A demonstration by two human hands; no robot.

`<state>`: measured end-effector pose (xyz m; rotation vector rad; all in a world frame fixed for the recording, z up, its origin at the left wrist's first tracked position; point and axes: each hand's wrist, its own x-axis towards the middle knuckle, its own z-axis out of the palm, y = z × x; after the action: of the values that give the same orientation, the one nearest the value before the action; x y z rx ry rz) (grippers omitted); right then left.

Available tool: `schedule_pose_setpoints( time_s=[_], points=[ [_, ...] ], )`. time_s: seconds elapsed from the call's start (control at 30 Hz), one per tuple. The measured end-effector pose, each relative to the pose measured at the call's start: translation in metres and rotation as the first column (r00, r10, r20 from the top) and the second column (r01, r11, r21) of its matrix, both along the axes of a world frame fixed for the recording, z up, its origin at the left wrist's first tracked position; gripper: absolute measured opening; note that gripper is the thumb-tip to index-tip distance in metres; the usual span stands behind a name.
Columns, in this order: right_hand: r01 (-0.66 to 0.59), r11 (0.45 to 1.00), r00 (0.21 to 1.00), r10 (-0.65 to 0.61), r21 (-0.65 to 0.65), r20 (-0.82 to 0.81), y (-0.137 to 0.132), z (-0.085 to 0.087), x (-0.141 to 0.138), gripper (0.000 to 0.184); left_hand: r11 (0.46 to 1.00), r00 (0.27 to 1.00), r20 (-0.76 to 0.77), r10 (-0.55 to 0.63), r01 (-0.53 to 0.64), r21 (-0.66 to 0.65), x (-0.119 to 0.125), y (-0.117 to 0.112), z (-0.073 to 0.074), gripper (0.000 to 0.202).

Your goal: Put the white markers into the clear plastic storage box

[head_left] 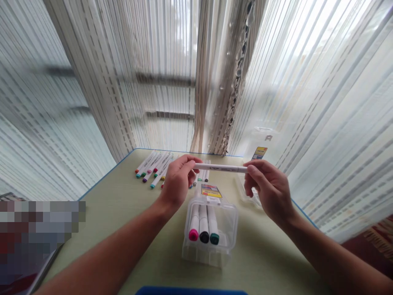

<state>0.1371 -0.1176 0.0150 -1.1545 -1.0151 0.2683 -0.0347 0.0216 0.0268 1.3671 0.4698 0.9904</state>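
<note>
A white marker (219,167) is held level above the table, one end in each hand. My left hand (178,180) pinches its left end with fingers closed. My right hand (270,188) grips its right end the same way. Below the hands stands a clear plastic marker case (225,233), open at the near side. Three markers lie in it with pink (193,234), black (204,237) and green (214,238) caps facing me. Several loose markers (155,168) with coloured caps lie in a row on the far part of the table.
The pale green table (123,221) has a blue edge and ends at sheer striped curtains (307,102). A clear plastic lid (245,192) lies right of the case, under my right hand. A yellow-labelled clear package (259,152) leans at the back right. A blurred-out area sits at the left.
</note>
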Motion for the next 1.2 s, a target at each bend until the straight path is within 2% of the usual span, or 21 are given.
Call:
schedule_pose_setpoints(
  time_s=[0.5,0.77,1.2],
  points=[
    [0.013,1.000,0.999,-0.013,-0.021,-0.033,0.0035,-0.0027,0.0027,0.020,0.999,0.999,0.001,0.052,-0.052,0.013,-0.0001,-0.0032,0.0006,0.011],
    [0.021,1.000,0.999,-0.021,-0.009,-0.029,0.0010,-0.0028,0.0030,0.018,0.999,0.999,0.013,0.053,-0.053,0.002,0.0027,-0.0002,-0.0001,0.021],
    [0.008,1.000,0.999,-0.008,-0.005,-0.035,0.0016,-0.0022,0.0025,0.016,0.999,0.999,0.009,0.035,-0.035,-0.010,0.0023,-0.0034,0.0012,0.015]
  ],
)
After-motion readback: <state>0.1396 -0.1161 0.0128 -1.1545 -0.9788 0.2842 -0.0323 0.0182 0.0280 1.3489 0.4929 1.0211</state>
